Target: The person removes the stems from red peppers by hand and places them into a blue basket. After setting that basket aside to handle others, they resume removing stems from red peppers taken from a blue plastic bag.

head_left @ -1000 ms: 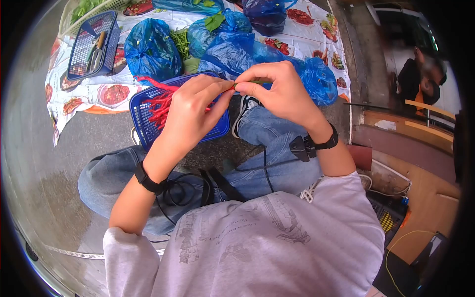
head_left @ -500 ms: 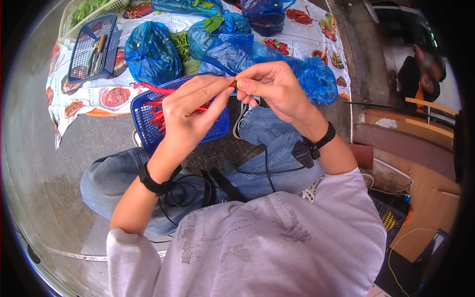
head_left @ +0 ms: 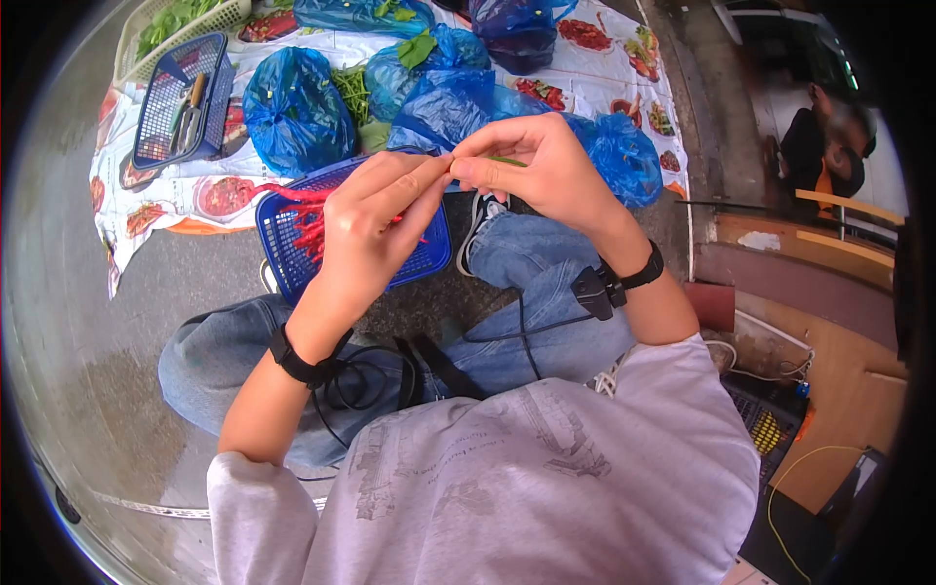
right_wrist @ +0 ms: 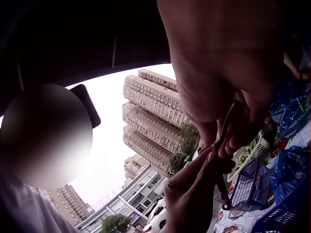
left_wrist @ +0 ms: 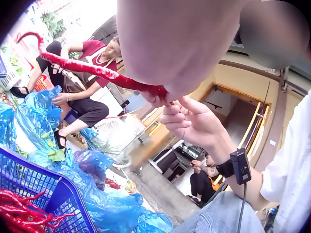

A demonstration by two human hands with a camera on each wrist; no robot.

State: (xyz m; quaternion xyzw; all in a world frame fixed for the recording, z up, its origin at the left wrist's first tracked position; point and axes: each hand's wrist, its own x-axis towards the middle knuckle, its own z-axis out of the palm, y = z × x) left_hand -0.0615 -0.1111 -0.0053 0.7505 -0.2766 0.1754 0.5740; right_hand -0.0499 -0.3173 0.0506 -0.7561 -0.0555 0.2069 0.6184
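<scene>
A long, wrinkled red chili pepper hangs out from my left hand, whose fingers pinch it close to the stem end. My right hand meets the left fingertips and pinches the chili's green stem, which shows pale in the right wrist view. Below the hands, a blue basket holds several red chilies. In the left wrist view those chilies lie at the bottom left. The left palm hides part of the basket in the head view.
Past the basket lies a printed sheet with blue plastic bags, a second blue basket holding tools, and a cream basket of greens. Denim-clad legs flank the near side. Other people sit beyond.
Both hands stay together above the basket. The right fingers have shifted slightly on the stem, and the red and green joint seen between the fingertips half a second ago is now covered.
</scene>
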